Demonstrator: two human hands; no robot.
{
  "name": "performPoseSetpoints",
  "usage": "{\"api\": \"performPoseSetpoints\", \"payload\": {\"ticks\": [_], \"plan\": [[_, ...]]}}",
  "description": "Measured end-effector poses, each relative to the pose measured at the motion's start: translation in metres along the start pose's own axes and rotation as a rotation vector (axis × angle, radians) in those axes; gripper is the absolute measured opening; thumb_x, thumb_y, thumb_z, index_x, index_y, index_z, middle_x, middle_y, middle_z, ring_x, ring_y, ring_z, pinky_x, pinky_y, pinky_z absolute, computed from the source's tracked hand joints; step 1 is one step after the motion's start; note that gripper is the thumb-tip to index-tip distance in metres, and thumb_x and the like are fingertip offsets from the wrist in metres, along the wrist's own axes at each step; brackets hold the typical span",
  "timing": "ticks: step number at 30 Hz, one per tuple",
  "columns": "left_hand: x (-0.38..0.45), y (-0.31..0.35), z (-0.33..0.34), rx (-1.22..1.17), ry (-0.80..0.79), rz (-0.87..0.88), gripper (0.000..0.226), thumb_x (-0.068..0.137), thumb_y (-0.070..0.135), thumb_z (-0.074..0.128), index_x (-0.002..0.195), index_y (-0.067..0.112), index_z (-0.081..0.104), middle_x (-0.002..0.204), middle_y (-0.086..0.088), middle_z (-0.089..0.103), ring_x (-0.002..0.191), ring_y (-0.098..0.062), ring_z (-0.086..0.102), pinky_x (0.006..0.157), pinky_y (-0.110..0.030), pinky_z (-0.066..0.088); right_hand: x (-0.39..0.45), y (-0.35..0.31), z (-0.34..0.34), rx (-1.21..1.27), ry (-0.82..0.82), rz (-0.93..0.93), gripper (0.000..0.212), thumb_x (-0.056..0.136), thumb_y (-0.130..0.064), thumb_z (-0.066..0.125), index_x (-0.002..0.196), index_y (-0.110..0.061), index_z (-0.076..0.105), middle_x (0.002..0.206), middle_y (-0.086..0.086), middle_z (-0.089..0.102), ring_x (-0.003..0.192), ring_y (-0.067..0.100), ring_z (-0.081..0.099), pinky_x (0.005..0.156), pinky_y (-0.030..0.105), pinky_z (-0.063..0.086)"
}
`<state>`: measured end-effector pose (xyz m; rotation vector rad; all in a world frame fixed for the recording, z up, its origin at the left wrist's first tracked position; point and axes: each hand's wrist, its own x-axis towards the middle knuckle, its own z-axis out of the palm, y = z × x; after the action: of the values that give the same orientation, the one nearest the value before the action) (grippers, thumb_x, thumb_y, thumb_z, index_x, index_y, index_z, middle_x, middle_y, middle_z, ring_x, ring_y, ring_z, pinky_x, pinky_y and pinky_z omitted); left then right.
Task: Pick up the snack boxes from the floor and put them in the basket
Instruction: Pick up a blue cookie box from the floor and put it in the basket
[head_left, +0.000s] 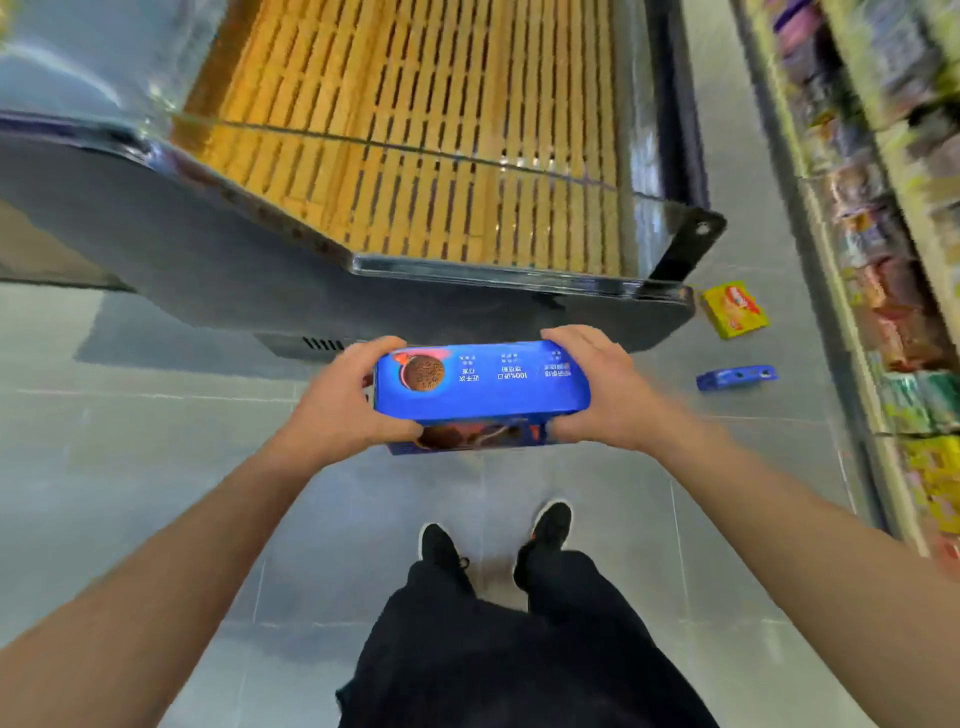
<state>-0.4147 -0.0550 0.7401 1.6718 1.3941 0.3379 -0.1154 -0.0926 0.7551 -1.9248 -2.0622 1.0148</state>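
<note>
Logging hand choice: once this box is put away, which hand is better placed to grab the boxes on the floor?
Right. The small blue box and yellow box lie on the person's right, nearer the right hand than the left hand.

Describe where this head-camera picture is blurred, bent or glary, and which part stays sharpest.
Head view: the shelves at right smear into motion blur; the display bin bows with wide-angle distortion, its glass edge glaring; sharpest is the blue cookie box gripped by the left hand and right hand.
</note>
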Motion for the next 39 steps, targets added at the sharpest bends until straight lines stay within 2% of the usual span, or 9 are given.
{"api": "performPoseSetpoints", "payload": {"ticks": [4, 7, 12, 15, 20, 25, 30, 33, 39], "plan": [[0.028, 0.074, 0.034, 0.077, -0.17, 0.126, 0.086, 0.04, 0.047, 0.078, 0.121, 0.041, 0.05, 0.115, 0.017, 0.057, 0.099, -0.003, 0.06, 0.085, -0.026, 0.05, -0.091, 0.039, -0.023, 0.369, 0.394, 0.212, 0.099, 0.06, -0.021, 0.085, 0.145, -0.022, 0.035, 0.138, -0.008, 0.04, 0.114, -0.011, 0.037, 0.091, -0.007, 0.023], [0.042, 0.125, 0.067, 0.028, -0.283, 0.193, 0.081, 0.044, 0.035, 0.082, 0.12, 0.042, 0.053, 0.111, 0.015, 0.065, 0.097, -0.009, 0.065, 0.089, -0.034, 0.054, -0.145, 0.064, -0.033, 0.7, 0.612, 0.343, 0.105, 0.057, -0.024, 0.087, 0.147, -0.027, 0.032, 0.125, -0.027, 0.051, 0.11, -0.01, 0.052, 0.091, 0.005, 0.04], [0.029, 0.232, 0.174, -0.116, -0.489, 0.312, 0.083, 0.05, 0.023, 0.081, 0.125, 0.041, 0.052, 0.111, 0.013, 0.067, 0.099, -0.012, 0.067, 0.082, -0.03, 0.057, -0.254, 0.12, -0.049, 1.016, 0.929, 0.437, 0.091, 0.061, -0.033, 0.085, 0.138, -0.04, 0.038, 0.127, -0.013, 0.062, 0.112, 0.015, 0.064, 0.096, 0.043, 0.052], [0.007, 0.281, 0.251, -0.211, -0.554, 0.349, 0.093, 0.05, 0.031, 0.085, 0.134, 0.037, 0.047, 0.117, 0.012, 0.066, 0.104, -0.008, 0.066, 0.082, -0.026, 0.055, -0.318, 0.157, -0.053, 1.092, 1.106, 0.523, 0.064, 0.076, -0.018, 0.081, 0.117, -0.051, 0.045, 0.115, -0.006, 0.069, 0.095, 0.016, 0.071, 0.086, 0.041, 0.058], [-0.037, 0.348, 0.378, -0.283, -0.705, 0.362, 0.086, 0.076, 0.007, 0.078, 0.145, 0.029, 0.033, 0.12, 0.011, 0.06, 0.089, 0.009, 0.065, 0.069, -0.009, 0.051, -0.424, 0.213, -0.052, 1.175, 1.322, 0.697, 0.066, 0.077, -0.026, 0.081, 0.124, -0.048, 0.04, 0.111, -0.009, 0.068, 0.082, 0.012, 0.074, 0.068, 0.032, 0.061], [-0.076, 0.403, 0.489, -0.249, -0.89, 0.307, 0.112, 0.045, 0.042, 0.084, 0.143, 0.044, 0.029, 0.125, 0.004, 0.062, 0.104, -0.01, 0.065, 0.09, -0.034, 0.052, -0.515, 0.256, -0.042, 1.237, 1.507, 0.839, 0.086, 0.071, -0.031, 0.084, 0.14, -0.044, 0.034, 0.122, -0.003, 0.065, 0.085, 0.016, 0.074, 0.075, 0.04, 0.061], [-0.099, 0.453, 0.595, -0.092, -1.011, 0.392, 0.104, 0.052, 0.042, 0.085, 0.142, 0.043, 0.033, 0.125, 0.006, 0.061, 0.107, -0.008, 0.063, 0.091, -0.031, 0.052, -0.583, 0.297, -0.027, 1.292, 1.711, 0.953, 0.085, 0.075, -0.026, 0.082, 0.141, -0.045, 0.033, 0.116, -0.001, 0.067, 0.085, 0.018, 0.074, 0.072, 0.04, 0.061], [-0.112, 0.483, 0.658, -0.045, -1.102, 0.447, 0.082, 0.071, 0.018, 0.082, 0.134, 0.043, 0.037, 0.111, 0.014, 0.065, 0.092, 0.003, 0.065, 0.08, -0.02, 0.054, -0.616, 0.327, -0.019, 1.27, 1.819, 1.022, 0.083, 0.073, -0.029, 0.083, 0.139, -0.044, 0.036, 0.114, -0.002, 0.07, 0.089, 0.02, 0.073, 0.077, 0.044, 0.06], [-0.128, 0.563, 0.794, 0.166, -1.359, 0.585, 0.09, 0.07, 0.026, 0.084, 0.142, 0.038, 0.032, 0.117, 0.022, 0.059, 0.108, -0.011, 0.062, 0.098, -0.039, 0.049, -0.685, 0.4, -0.026, 1.165, 2.034, 1.186, 0.076, 0.08, -0.012, 0.078, 0.14, -0.032, 0.037, 0.11, -0.006, 0.068, 0.086, 0.009, 0.071, 0.066, 0.027, 0.058]]}}
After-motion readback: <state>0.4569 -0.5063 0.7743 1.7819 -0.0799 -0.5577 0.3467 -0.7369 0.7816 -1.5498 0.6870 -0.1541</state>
